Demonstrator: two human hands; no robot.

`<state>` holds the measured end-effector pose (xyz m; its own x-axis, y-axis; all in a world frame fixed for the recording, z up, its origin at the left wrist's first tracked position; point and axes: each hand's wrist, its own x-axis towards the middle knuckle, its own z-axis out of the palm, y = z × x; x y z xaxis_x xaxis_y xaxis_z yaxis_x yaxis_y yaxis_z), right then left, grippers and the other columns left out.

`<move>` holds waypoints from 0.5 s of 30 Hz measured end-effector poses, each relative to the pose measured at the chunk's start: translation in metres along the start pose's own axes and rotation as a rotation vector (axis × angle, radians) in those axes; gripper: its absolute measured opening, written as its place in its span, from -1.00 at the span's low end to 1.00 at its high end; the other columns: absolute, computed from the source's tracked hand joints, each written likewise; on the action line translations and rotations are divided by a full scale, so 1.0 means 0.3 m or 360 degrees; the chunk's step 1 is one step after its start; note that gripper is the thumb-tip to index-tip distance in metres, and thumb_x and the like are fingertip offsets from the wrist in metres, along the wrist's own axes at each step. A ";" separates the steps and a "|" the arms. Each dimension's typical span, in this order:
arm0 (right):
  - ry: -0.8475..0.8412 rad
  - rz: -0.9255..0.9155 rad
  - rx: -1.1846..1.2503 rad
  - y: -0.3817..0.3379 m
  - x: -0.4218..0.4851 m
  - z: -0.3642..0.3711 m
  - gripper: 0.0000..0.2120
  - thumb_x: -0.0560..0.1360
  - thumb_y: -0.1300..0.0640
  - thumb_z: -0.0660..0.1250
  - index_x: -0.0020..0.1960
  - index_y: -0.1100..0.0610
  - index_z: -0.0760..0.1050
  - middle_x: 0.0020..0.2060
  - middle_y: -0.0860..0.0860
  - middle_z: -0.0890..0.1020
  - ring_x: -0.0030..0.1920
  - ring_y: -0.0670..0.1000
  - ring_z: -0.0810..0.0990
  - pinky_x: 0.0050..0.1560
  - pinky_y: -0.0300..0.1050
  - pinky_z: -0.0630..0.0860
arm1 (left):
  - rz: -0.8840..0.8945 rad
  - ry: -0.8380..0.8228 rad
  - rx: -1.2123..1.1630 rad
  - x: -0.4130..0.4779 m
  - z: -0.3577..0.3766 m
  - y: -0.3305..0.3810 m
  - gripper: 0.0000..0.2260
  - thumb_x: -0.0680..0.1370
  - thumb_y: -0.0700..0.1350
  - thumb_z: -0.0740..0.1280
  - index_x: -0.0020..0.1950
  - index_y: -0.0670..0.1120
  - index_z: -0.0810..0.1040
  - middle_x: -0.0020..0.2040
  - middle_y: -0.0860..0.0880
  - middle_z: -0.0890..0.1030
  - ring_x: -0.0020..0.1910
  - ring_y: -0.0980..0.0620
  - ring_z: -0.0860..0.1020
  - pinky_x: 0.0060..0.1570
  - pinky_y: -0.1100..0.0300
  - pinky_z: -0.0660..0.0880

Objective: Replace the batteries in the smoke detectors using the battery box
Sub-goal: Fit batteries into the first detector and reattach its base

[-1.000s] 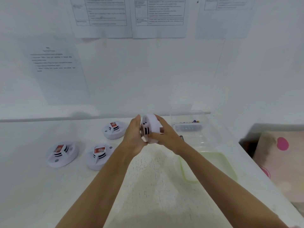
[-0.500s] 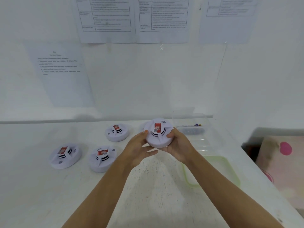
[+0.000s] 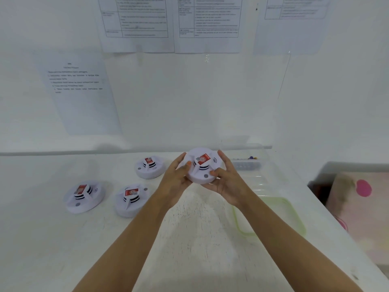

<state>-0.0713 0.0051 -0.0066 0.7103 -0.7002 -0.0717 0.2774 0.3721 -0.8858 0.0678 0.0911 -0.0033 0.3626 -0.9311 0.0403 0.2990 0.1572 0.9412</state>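
Observation:
I hold a round white smoke detector with a red label, face up, just above the table's middle. My left hand grips its left rim and my right hand cups its right side and underside. Three more white smoke detectors rest face up on the table: one at the far left, one beside it and one further back. The clear battery box stands behind my right hand, with small dark items inside.
The box's clear lid with a green rim lies on the white table right of my right forearm. Printed sheets hang on the white wall behind. The table's right edge borders a pink patterned surface.
The detector was on edge between my hands a second ago. It now faces up with the red label showing, and both hands sit slightly further from me.

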 end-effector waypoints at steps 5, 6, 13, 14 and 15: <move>-0.0019 -0.0021 -0.0157 0.036 -0.019 -0.002 -0.36 0.43 0.46 0.28 0.33 -0.11 0.28 0.16 0.04 0.54 0.11 0.18 0.58 0.02 0.10 0.59 | 0.0068 -0.0223 0.0028 -0.032 -0.010 -0.033 -0.62 0.51 -0.16 0.26 0.34 -0.09 0.41 0.23 -0.09 0.58 0.20 -0.08 0.56 0.11 0.10 0.54; -0.0017 -0.0021 -0.0190 0.043 -0.023 -0.002 -0.34 0.41 0.47 0.29 0.30 -0.13 0.28 0.15 0.05 0.54 0.12 0.18 0.57 0.02 0.11 0.59 | 0.0046 -0.0219 0.0045 -0.030 -0.017 -0.039 -0.61 0.53 -0.17 0.25 0.36 -0.07 0.40 0.25 -0.08 0.57 0.21 -0.07 0.55 0.13 0.08 0.54; -0.0004 -0.0063 -0.0225 0.086 -0.045 0.015 -0.37 0.39 0.48 0.30 0.16 -0.18 0.31 0.18 0.04 0.51 0.15 0.13 0.55 -0.12 0.01 0.62 | -0.0051 -0.0181 0.0092 -0.033 -0.045 -0.076 -0.57 0.59 -0.25 0.20 0.46 -0.05 0.30 0.34 -0.09 0.49 0.29 -0.11 0.49 0.22 -0.05 0.48; -0.0002 -0.0074 -0.0232 0.090 -0.047 0.016 -0.38 0.40 0.48 0.30 0.16 -0.18 0.31 0.17 0.02 0.51 0.14 0.12 0.55 -0.12 0.01 0.62 | -0.0054 -0.0171 0.0084 -0.038 -0.045 -0.078 -0.57 0.59 -0.25 0.21 0.46 -0.06 0.31 0.33 -0.09 0.50 0.28 -0.10 0.49 0.20 -0.04 0.49; 0.0006 -0.0084 -0.0241 0.094 -0.049 0.019 -0.39 0.40 0.48 0.29 0.15 -0.18 0.32 0.16 0.01 0.51 0.14 0.11 0.55 -0.11 0.01 0.62 | -0.0055 -0.0162 0.0081 -0.042 -0.045 -0.080 -0.58 0.59 -0.26 0.21 0.45 -0.06 0.33 0.32 -0.08 0.52 0.27 -0.10 0.50 0.19 -0.02 0.50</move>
<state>-0.0703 0.0292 -0.0278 0.6949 -0.7187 -0.0245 0.2133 0.2386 -0.9474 0.0679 0.1035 -0.0309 0.2609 -0.9646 0.0391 0.2639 0.1103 0.9582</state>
